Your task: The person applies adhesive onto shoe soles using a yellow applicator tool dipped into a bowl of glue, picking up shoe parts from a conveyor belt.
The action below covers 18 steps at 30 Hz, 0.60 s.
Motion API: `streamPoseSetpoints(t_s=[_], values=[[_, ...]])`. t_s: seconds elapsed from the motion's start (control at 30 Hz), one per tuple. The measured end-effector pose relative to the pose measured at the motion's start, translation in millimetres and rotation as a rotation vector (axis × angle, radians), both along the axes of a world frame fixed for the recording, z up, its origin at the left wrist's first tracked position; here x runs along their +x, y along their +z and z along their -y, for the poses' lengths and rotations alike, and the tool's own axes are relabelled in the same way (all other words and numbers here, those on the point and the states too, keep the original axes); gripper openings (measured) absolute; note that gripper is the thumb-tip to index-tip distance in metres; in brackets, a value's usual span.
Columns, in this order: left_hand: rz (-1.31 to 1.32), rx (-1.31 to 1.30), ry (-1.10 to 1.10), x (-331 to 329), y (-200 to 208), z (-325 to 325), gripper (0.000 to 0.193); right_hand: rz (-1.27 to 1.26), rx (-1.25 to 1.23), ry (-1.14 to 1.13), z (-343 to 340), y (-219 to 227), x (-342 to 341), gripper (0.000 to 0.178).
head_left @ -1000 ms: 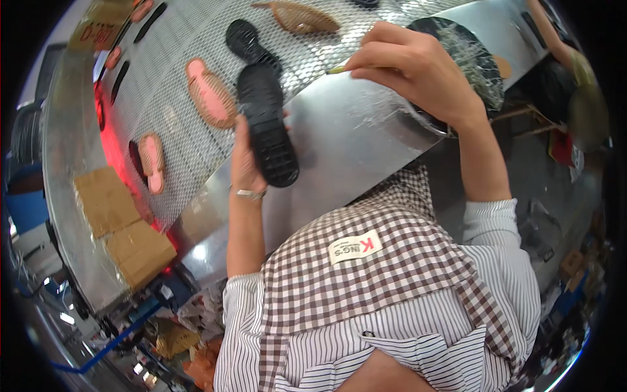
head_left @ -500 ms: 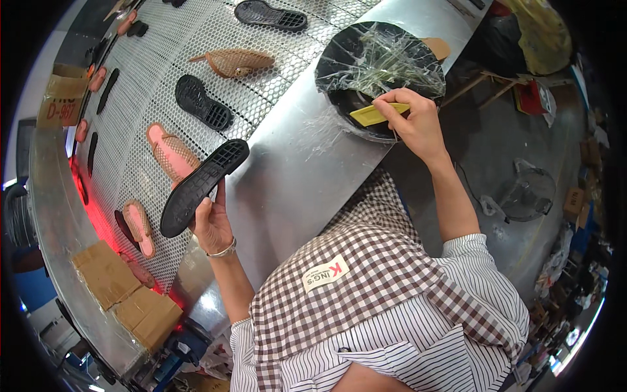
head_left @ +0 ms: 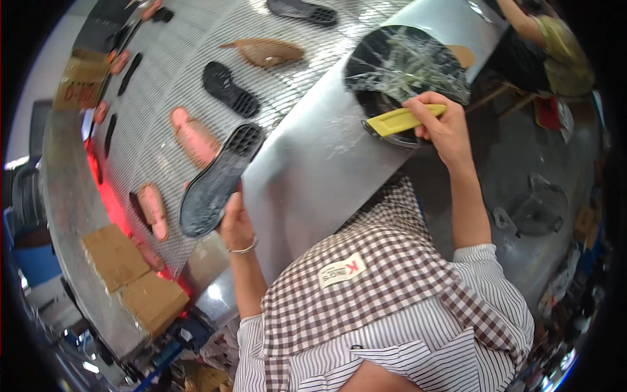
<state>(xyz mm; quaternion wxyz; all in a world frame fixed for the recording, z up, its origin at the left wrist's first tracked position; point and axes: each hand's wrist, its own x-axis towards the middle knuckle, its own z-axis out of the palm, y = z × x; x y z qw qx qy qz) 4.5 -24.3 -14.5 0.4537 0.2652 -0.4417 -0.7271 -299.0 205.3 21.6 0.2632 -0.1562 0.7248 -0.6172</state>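
Note:
My left hand [head_left: 236, 225] grips a black shoe sole [head_left: 212, 193] by its edge, tilted up over the metal bench edge, with its hollow gridded heel toward the far right. My right hand [head_left: 447, 130] is closed round a yellow-handled brush [head_left: 406, 120]. The brush's dark tip points left, above the near rim of a round black pot [head_left: 359, 62]. Stringy, clear dried glue [head_left: 418, 62] covers much of the pot's top; its inside is partly hidden by my hand and the brush.
A mesh conveyor belt [head_left: 176, 85] carries a loose black sole [head_left: 230, 89], a tan sandal upper [head_left: 268, 52] and pink-lined sandal uppers [head_left: 194, 137]. Smooth metal bench [head_left: 307, 170] lies before me. Cardboard [head_left: 114, 258] sits at left. Another person's arm [head_left: 516, 19] shows at far right.
The brush has come up out of the pot to its near rim, with its dark tip now showing. The sole in my left hand has turned, its upper face catching more light.

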Motion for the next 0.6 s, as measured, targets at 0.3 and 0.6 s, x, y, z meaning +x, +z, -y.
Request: streamPoseSetpoints(t_s=[0.3,0.6], values=[[0.538,-0.540,0.004,-2.4,-1.3,-39.3,0.058,0.120,-0.353,0.141,74.4,36.3,77.1,0.016],[0.597,-0.592,-0.051,-3.6,6.1,-47.5,0.041,0.282,-0.418,0.142,99.4,6.0,81.5,0.018]])
